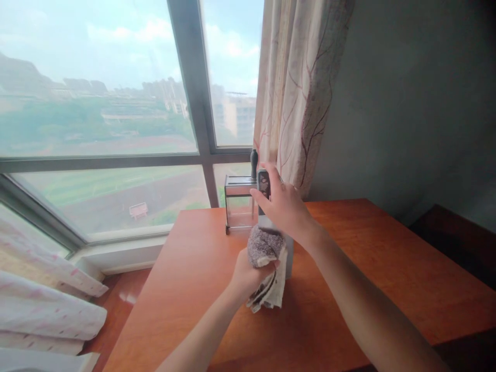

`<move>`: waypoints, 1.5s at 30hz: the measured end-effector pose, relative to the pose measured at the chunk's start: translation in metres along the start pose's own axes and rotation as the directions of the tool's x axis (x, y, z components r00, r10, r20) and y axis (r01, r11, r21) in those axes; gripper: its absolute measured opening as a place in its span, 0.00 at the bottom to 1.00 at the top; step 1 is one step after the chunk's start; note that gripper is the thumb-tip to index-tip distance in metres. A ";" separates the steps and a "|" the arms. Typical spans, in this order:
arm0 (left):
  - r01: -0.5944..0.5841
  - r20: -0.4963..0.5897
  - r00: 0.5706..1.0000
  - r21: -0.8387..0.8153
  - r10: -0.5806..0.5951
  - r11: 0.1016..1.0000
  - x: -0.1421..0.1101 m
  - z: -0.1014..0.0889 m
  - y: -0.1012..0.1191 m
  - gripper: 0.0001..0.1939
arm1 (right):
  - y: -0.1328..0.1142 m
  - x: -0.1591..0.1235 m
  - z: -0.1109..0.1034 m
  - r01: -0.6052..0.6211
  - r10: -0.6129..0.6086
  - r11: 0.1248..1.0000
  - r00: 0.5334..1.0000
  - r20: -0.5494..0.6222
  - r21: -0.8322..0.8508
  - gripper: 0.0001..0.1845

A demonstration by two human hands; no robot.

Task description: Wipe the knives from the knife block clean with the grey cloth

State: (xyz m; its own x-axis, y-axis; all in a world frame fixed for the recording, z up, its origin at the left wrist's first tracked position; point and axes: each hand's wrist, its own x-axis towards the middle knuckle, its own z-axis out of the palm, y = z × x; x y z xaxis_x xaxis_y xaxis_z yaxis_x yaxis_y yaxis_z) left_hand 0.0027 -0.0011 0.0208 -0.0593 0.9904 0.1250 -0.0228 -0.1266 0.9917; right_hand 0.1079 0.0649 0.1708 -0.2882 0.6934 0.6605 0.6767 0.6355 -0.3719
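Observation:
My left hand is closed round a bunched grey-and-cream cloth, whose folded layers hang below the fingers. The upper part of the cloth lies against what looks like the broad grey blade of a kitchen knife. My right hand grips its dark handle from the right, thumb on the near left side and index finger over the top. The cloth hides much of the blade. Just behind the knife stands a clear-sided knife block with a dark frame. A black handle sticks up from it.
A reddish-brown wooden table lies under both hands. Large windows rise beyond and to the left. A patterned curtain hangs behind the table, beside a dark wall. More curtain cloth is at lower left.

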 end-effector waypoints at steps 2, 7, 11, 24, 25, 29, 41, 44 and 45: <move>-0.004 -0.016 1.000 0.016 0.004 1.000 0.002 -0.002 0.000 0.14 | 0.002 0.001 -0.002 0.005 -0.002 0.999 0.998 -0.055 0.054 0.26; 0.019 -0.013 1.000 0.036 -0.019 0.999 0.004 -0.005 0.006 0.17 | 0.011 0.008 -0.013 -0.001 0.030 0.989 0.980 -0.196 0.146 0.23; -0.008 0.015 1.000 0.073 0.007 0.997 0.004 -0.005 0.005 0.17 | 0.021 0.019 -0.028 0.068 -0.019 0.987 0.949 -0.315 0.143 0.23; 0.249 -0.074 0.959 -0.253 -0.275 0.935 0.016 -0.012 -0.018 0.22 | 0.031 0.088 -0.060 0.233 -0.222 0.972 0.867 -0.446 -0.032 0.27; 0.265 -0.060 0.954 -0.288 -0.294 0.920 0.016 -0.013 -0.020 0.22 | 0.025 0.095 -0.057 0.245 -0.234 0.969 0.861 -0.452 -0.034 0.27; 0.301 -0.035 0.941 -0.371 -0.337 0.879 0.016 -0.018 -0.024 0.21 | -0.005 0.125 -0.041 0.237 -0.227 0.971 0.865 -0.447 -0.035 0.26; 0.300 -0.075 0.931 -0.402 -0.357 0.865 0.017 -0.032 -0.022 0.20 | -0.039 0.177 0.011 0.242 -0.253 0.967 0.942 -0.222 -0.079 0.30; 0.293 -0.068 0.935 -0.410 -0.349 0.864 0.016 -0.034 -0.018 0.19 | -0.042 0.180 0.022 0.252 -0.267 0.963 0.943 -0.200 -0.099 0.30; 0.288 -0.067 0.937 -0.411 -0.344 0.865 0.016 -0.035 -0.017 0.19 | -0.042 0.182 0.025 0.258 -0.275 0.960 0.941 -0.195 -0.108 0.30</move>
State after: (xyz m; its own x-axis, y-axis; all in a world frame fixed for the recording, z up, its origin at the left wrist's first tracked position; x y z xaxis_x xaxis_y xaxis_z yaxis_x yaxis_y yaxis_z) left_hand -0.0326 0.0148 0.0043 -0.1141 0.9675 -0.2257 -0.4466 0.1530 0.8816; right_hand 0.0100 0.1727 0.2904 -0.3252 0.4117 0.8513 0.6485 0.7523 -0.1161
